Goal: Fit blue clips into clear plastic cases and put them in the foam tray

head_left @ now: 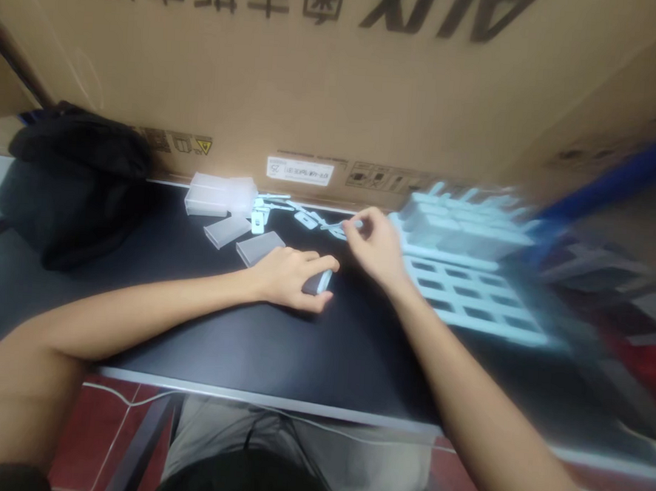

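My left hand [293, 277] is wrapped round a small grey case with a light blue end [324, 281], just above the dark table [277, 346]. To its right and a little farther back, my right hand [375, 245] pinches a small light blue piece [357, 224]. Several flat light blue pieces [306, 220] lie loosely between the hands and the big carton. Two grey sleeves [227, 231] rest behind my left hand, near translucent white cases [220, 194]. Fine detail of the pinched piece is blurred.
On the right stand a light blue rack [474, 302] with rectangular openings and a blurred cluster of light blue blocks [456, 227]. A black bag [76, 186] sits at the left. A large printed carton [293, 88] walls off the back; a blue bar [621, 174] slants at the right.
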The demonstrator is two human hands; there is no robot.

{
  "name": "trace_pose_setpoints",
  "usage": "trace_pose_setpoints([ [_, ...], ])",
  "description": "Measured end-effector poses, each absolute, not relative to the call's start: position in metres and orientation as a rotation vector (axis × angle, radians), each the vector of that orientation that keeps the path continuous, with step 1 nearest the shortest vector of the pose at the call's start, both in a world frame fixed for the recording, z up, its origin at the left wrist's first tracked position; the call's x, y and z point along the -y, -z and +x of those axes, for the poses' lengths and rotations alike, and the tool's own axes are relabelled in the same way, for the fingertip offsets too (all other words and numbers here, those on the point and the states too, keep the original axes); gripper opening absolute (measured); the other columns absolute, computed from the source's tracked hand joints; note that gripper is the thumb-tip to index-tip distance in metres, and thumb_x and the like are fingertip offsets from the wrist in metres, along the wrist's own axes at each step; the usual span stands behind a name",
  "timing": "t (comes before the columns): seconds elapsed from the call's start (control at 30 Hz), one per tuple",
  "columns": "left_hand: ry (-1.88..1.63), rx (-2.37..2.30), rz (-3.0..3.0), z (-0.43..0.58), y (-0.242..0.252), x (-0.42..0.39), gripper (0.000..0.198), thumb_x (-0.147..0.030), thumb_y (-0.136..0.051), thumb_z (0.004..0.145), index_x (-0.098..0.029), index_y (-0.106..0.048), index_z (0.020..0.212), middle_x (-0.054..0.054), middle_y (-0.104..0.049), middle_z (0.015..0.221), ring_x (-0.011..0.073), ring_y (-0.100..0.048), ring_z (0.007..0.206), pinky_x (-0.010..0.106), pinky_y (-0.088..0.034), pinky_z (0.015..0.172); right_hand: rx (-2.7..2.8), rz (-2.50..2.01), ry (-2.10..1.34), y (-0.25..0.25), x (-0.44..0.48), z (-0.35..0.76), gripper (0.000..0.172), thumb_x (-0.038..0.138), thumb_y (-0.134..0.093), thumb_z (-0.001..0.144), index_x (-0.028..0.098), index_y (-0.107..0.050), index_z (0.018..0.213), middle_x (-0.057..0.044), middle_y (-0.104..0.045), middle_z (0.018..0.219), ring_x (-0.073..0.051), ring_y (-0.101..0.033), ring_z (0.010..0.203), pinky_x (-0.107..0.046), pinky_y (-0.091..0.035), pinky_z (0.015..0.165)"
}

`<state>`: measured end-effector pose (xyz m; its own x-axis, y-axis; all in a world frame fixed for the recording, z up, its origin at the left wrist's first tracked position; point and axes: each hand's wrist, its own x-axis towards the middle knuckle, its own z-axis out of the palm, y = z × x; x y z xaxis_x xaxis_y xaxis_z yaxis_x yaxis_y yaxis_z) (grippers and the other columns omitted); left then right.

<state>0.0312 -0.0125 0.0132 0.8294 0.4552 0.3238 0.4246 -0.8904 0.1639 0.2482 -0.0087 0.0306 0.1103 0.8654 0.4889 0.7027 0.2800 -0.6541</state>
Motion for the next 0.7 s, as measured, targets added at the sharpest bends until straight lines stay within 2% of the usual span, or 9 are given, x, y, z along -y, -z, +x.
trace_pose_setpoints([
  [0.1, -0.651, -0.737, 2.792, 0.029, -0.014, 0.01, 0.05, -0.057, -0.052, 0.093, -0.025, -0.058, 0.131, 0.004, -0.074, 0.113, 0.0216, -0.073, 0.089, 0.031, -0.055, 0.072, 1.454, -1.383, -0.292, -0.032, 0.007, 0.254, 0.024, 0.047, -0.06, 0.092, 0.026, -0.049, 0.089, -0.002, -0.065, 0.087, -0.018, -0.06, 0.073, -0.033, -0.05, 0.07],
  [0.27, -0.83, -0.73, 2.608, 0.028, -0.012, 0.003, 0.061, -0.062, -0.055, 0.096, -0.024, -0.05, 0.143, 0.01, -0.066, 0.137, 0.0263, -0.071, 0.111, 0.039, -0.059, 0.091, 1.321, -1.21, -0.375, -0.033, 0.002, 0.262, 0.039, 0.062, -0.065, 0.089, 0.028, -0.046, 0.093, 0.0, -0.06, 0.079, -0.019, -0.064, 0.071, -0.035, -0.054, 0.067],
  [0.43, -1.051, -0.575, 2.528, 0.032, -0.001, -0.006, 0.077, -0.061, -0.057, 0.098, -0.021, -0.027, 0.158, 0.02, -0.047, 0.155, 0.0331, -0.051, 0.143, 0.053, -0.047, 0.118, 1.337, -1.153, -0.34, -0.042, 0.008, 0.261, 0.037, 0.062, -0.067, 0.088, 0.027, -0.054, 0.09, -0.002, -0.059, 0.077, -0.019, -0.061, 0.069, -0.038, -0.055, 0.069],
  [0.57, -1.112, -0.533, 2.512, 0.035, 0.005, -0.011, 0.083, -0.058, -0.057, 0.1, -0.023, -0.014, 0.162, 0.021, -0.04, 0.16, 0.0349, -0.044, 0.149, 0.059, -0.04, 0.122, 1.388, -1.145, -0.352, -0.048, 0.016, 0.255, 0.039, 0.066, -0.064, 0.089, 0.027, -0.058, 0.091, -0.002, -0.058, 0.077, -0.02, -0.06, 0.073, -0.037, -0.053, 0.07],
  [0.7, -1.087, -0.523, 2.515, 0.033, 0.005, -0.014, 0.088, -0.059, -0.063, 0.096, -0.026, -0.016, 0.162, 0.021, -0.042, 0.159, 0.037, -0.044, 0.149, 0.061, -0.04, 0.121, 1.402, -1.124, -0.321, -0.049, 0.021, 0.251, 0.044, 0.072, -0.061, 0.089, 0.027, -0.059, 0.093, -0.004, -0.058, 0.081, -0.021, -0.06, 0.075, -0.038, -0.053, 0.07],
])
